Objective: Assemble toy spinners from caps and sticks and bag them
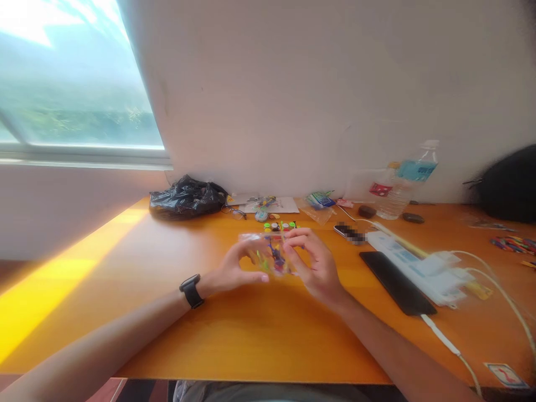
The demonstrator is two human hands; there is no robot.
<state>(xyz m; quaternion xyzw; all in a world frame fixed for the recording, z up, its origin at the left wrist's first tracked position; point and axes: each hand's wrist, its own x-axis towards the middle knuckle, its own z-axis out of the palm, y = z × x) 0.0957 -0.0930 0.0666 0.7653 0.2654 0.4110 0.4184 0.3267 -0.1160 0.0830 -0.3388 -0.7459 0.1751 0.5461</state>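
Note:
A clear plastic bag with small blue, red and green pieces inside hangs between my hands, just above the table. My right hand pinches the bag's right side near its top edge, thumb against fingertips. On the left, my left hand curls round the bag, its fingers partly blurred by the plastic and its thumb stretched along the lower side. A black watch is on my left wrist. Right behind the bag stand several small round pieces with green, white and red tops.
A black plastic bag and glasses lie at the back left. To the right are a black phone, a white power strip with cables, and a water bottle. Colourful pieces lie far right.

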